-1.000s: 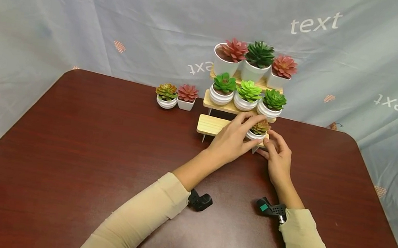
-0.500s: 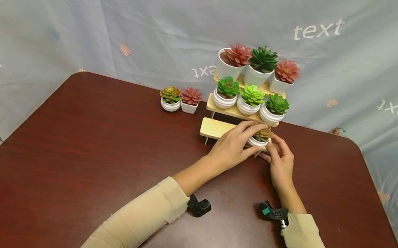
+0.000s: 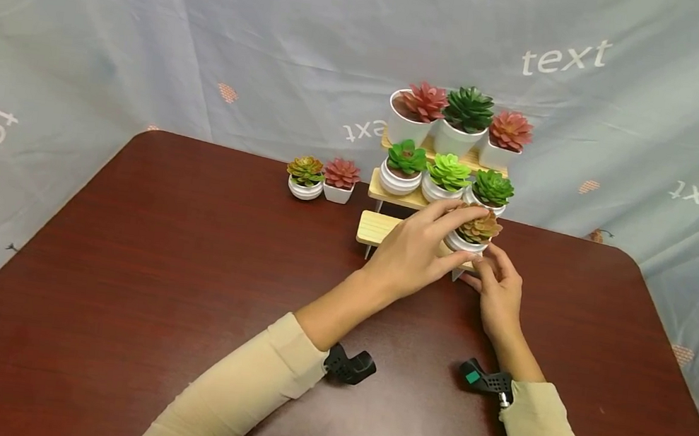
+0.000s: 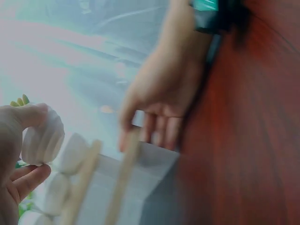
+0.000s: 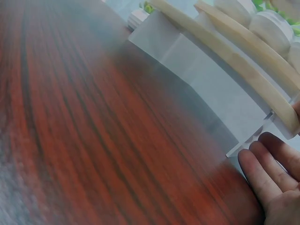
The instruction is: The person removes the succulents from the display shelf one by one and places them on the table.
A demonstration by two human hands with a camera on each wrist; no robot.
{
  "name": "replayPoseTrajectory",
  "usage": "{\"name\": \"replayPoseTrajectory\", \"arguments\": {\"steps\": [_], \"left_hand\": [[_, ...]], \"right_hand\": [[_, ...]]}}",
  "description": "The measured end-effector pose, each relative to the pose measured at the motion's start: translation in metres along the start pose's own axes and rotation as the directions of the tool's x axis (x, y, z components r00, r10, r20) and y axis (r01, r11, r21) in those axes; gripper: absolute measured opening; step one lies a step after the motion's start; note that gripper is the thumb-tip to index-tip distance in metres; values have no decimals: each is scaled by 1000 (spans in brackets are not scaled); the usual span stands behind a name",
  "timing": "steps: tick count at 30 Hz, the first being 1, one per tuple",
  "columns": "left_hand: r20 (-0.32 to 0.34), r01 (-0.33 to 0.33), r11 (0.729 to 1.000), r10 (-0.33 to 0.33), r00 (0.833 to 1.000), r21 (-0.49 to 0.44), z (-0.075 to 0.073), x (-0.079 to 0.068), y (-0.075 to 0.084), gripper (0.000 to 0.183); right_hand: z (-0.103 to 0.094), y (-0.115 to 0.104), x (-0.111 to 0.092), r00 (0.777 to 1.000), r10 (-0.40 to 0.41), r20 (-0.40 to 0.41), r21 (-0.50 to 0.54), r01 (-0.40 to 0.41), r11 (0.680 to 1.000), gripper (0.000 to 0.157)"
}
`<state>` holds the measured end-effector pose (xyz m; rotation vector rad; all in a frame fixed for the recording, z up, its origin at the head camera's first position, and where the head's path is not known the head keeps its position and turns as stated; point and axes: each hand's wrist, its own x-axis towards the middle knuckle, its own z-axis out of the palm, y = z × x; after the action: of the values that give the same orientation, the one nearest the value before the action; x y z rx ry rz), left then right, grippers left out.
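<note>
My left hand [image 3: 409,254] holds a small potted succulent [image 3: 480,229] with orange-brown leaves, above the right end of the lowest tier of a wooden-topped stand [image 3: 376,228]. In the left wrist view, its ribbed white pot [image 4: 52,140] is between thumb and fingers, apart from the planks. My right hand [image 3: 502,291] holds the right end of that lowest tier. The right wrist view shows its curved fingers [image 5: 258,171] by the stand's clear leg; the thumb is mostly out of frame there.
Several potted succulents [image 3: 450,173] fill the middle and top tiers. Left of the stand, a yellow-green succulent [image 3: 306,174] and a red one [image 3: 341,177] stand on the dark red-brown table [image 3: 189,279]. A grey curtain [image 3: 291,41] hangs behind.
My left hand has lifted the orange-brown potted succulent off the lowest tier. My right hand keeps its hold on the stand's end. The head view has shifted a little.
</note>
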<state>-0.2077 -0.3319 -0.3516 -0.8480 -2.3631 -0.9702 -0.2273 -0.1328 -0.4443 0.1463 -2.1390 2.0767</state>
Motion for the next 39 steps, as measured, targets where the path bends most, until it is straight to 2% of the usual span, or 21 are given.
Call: {"name": "replayPoseTrajectory", "arguments": {"steps": [6,14,26,32,39], "left_hand": [[-76,2,1000,-2,997,-11,-26,6,4,55],[-202,52,999,-51,978,3,-64,8,-11,57],[-373,132,990,-138,917,-42,-111,3,-41,56],[-400,243,968,-245,883,-55,-131,-2,-59,57],[-415,349,935,-344,842,-67,-145,-10,-78,57]], "right_hand": [[-3,0,-2,1000,-6,-5,-58,6,998,36],[-1,2,-3,1000,7,-1,-49,-7,999,39],[-1,2,-3,1000,-2,-6,-52,2,999,38],[-1,1,-3,1000,-2,-5,-61,2,998,38],[-1,1,-2,1000,-3,0,-54,3,999,39]]}}
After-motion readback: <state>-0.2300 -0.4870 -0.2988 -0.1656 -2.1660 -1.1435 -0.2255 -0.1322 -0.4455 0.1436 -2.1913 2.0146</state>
